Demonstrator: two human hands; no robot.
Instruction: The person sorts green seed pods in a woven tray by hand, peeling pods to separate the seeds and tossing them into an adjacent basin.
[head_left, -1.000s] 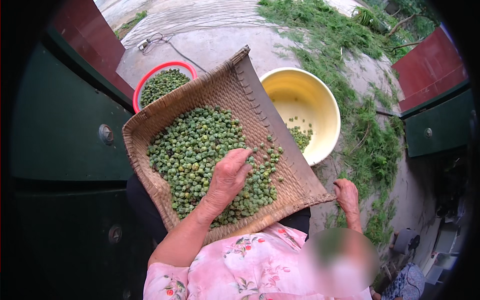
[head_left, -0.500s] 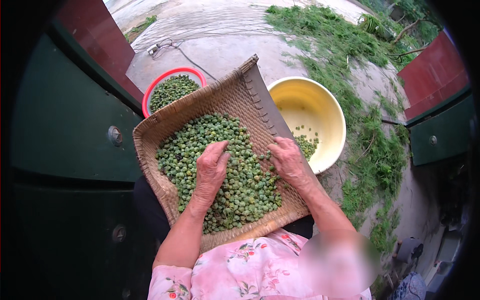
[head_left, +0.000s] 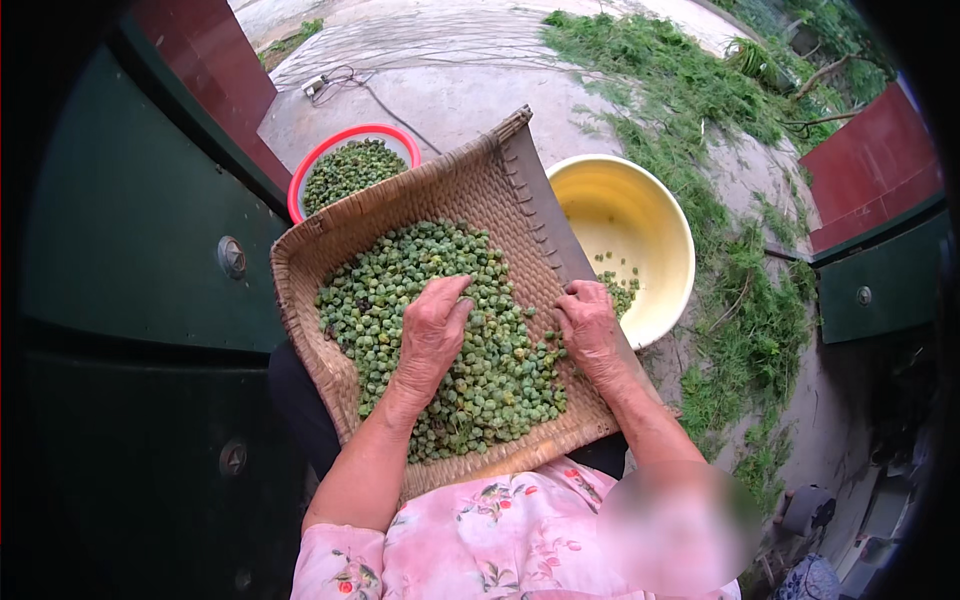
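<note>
I see the left hand and right hand half-curled; whether holding something, I cannot tell. Between them, small round green fruits lie in a brown woven tray.

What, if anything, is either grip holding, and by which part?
It cannot be told: the left grip is at the green fruits, the right grip at the woven basket's right side; nothing shows clearly between the fingertips.
</note>
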